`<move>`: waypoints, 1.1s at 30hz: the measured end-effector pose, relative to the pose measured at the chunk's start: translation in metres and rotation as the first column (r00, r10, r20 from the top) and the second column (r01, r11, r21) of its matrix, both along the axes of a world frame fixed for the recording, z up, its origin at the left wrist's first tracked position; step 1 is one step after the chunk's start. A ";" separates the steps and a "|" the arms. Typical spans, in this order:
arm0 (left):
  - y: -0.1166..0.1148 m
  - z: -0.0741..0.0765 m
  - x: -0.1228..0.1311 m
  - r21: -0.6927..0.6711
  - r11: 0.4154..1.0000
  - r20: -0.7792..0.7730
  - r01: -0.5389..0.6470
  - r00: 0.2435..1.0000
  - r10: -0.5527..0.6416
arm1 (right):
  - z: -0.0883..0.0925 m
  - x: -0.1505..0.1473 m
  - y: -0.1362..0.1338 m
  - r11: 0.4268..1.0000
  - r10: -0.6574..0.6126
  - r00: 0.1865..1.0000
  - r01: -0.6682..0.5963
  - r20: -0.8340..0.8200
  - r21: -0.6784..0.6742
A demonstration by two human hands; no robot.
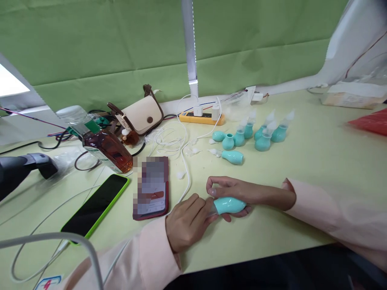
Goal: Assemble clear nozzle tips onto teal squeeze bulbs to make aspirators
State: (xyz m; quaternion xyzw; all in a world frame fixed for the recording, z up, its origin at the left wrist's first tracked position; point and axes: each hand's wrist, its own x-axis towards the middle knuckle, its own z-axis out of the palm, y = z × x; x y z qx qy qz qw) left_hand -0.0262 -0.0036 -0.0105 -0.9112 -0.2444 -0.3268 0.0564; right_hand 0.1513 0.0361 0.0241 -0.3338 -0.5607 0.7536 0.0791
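A glossy teal bulb aspirator lies on its side between my hands, just above the table's front part. My left hand is closed around its clear nozzle end, so most of the nozzle is hidden. From the right, my right hand holds the bulb, with some fingers beneath it and the thumb and index finger curled over near its neck. Beyond my hands, another teal bulb with a clear tip lies on the table. Several more teal bulbs stand behind it, many with clear tips; one upright bulb has an open top.
Left of my hands lie a red-cased phone and a green-cased phone. A bottle of brown liquid, a cream handbag and a yellow power strip are behind. White cables cross the table.
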 end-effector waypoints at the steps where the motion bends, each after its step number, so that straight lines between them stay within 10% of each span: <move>1: -0.001 0.001 0.000 -0.042 0.999 0.031 0.013 0.999 -0.012 | 0.000 0.000 0.000 1.000 0.018 1.000 -0.018 -0.005 -0.015; 5: 0.001 0.009 -0.001 -0.442 0.895 0.323 0.067 0.942 0.088 | -0.006 -0.002 -0.003 0.999 -0.026 0.992 0.029 -0.125 0.020; 8: 0.008 0.012 0.000 -0.788 0.562 0.512 0.252 0.774 0.372 | -0.011 -0.003 -0.012 0.959 -0.191 0.951 0.233 -0.242 0.160; 11: 0.016 0.012 0.001 -0.831 0.164 0.519 0.531 0.636 0.571 | -0.012 -0.004 -0.020 0.894 -0.210 0.955 0.275 -0.212 0.353; 14: 0.018 0.013 0.003 -0.777 0.049 0.501 0.627 0.570 0.651 | -0.011 -0.003 -0.023 0.758 -0.212 0.968 0.250 -0.135 0.603; 18: 0.013 0.018 0.004 -0.841 0.151 0.509 0.520 0.663 0.549 | -0.016 -0.003 -0.022 0.541 -0.140 0.987 0.142 -0.077 0.829; 22: 0.005 0.017 0.001 -0.795 0.557 0.492 0.239 0.792 0.362 | -0.017 -0.002 -0.018 0.351 -0.069 0.997 0.039 -0.016 0.936; 25: 0.001 0.011 -0.002 -0.621 0.780 0.468 0.074 0.834 0.294 | -0.015 0.004 -0.003 0.057 -0.058 0.997 0.062 -0.058 0.996; 29: 0.001 0.007 -0.003 -0.655 0.755 0.345 0.042 0.905 0.249 | -0.016 0.022 0.033 -0.321 -0.323 0.946 -0.077 -0.033 0.944; 33: 0.003 0.005 -0.001 -0.748 0.661 0.314 0.057 0.908 0.277 | -0.023 0.036 0.061 -0.293 -0.638 0.745 -0.471 0.197 0.832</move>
